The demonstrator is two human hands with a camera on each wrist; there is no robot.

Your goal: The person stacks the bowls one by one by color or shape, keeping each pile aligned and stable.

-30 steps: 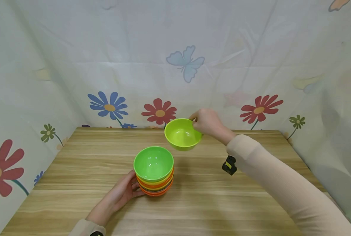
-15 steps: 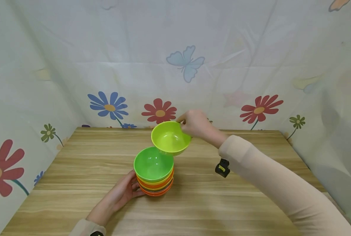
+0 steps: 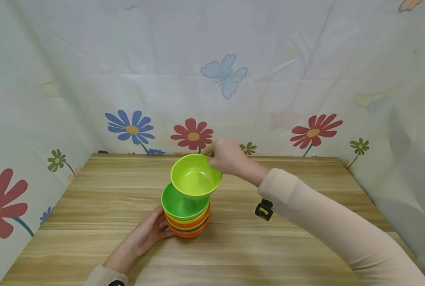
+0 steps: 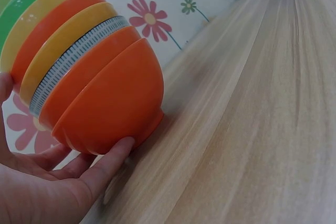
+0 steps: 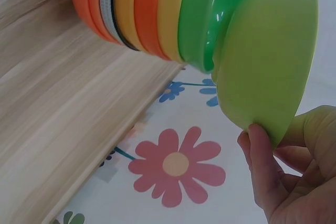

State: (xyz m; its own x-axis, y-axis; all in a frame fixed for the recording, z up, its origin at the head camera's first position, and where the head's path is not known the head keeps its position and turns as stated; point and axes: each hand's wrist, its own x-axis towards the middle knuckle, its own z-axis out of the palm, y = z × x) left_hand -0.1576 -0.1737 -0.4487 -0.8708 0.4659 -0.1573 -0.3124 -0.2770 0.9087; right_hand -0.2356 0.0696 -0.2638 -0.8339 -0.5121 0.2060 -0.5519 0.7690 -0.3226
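Observation:
A lime-green bowl [image 3: 195,177] is pinched at its rim by my right hand [image 3: 229,157]. It tilts over the back right of a bowl stack, its underside overlapping the mouth of the top green bowl [image 3: 178,204]. In the right wrist view, my fingertips press the outside of the lime bowl [image 5: 268,61] near the rim. My left hand [image 3: 149,230] holds the stack from its left side. The left wrist view shows its fingers at the base of the lowest orange bowl [image 4: 118,98]. Above that sit orange, yellow and green bowls, with a patterned bowl [image 4: 79,51] among them.
The stack stands on a wooden table [image 3: 269,246] with a back edge just beyond the bowls. A white curtain [image 3: 144,51] printed with flowers and a butterfly hangs behind and at both sides. Small black devices [image 3: 264,209] are worn at the wrists.
My right hand has brought the lime bowl leftward and slightly down, from beside the stack to over the green bowl. The left hand and the stack have stayed in place.

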